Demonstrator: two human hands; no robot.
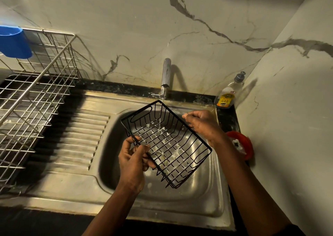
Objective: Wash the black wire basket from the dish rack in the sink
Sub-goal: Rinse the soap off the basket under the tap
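Pinching the near long rim of the black rectangular wire basket between thumb and curled fingers, the left hand seems to carry most of the weight. The right hand curls over the opposite rim and steadies it. Held tilted above the stainless steel sink, the basket catches a thin stream of water from the chrome tap at its far end. White patches, likely suds, show among the floor wires. Rinsing well probably means sliding and turning it until the stream crosses every wire, corners included.
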